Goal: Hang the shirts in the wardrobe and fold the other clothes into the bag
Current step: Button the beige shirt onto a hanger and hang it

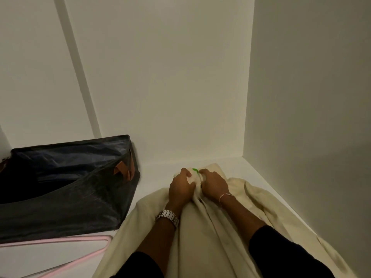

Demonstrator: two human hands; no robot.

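Observation:
A cream shirt [202,233] lies spread on the white wardrobe floor [154,171], running from the bottom of the view to the back wall. At its far end my left hand [180,187] and my right hand [213,185] grip the bunched collar area side by side, where a small green tag [195,170] shows between them. A dark navy fabric bag [66,183] with brown handles stands open to the left of the shirt. A pink hanger [80,255] lies on the floor in front of the bag.
White wardrobe walls close in at the back [170,87] and on the right [301,117]. A vertical white divider strip [78,67] runs up behind the bag. A strip of bare floor separates the bag from the shirt.

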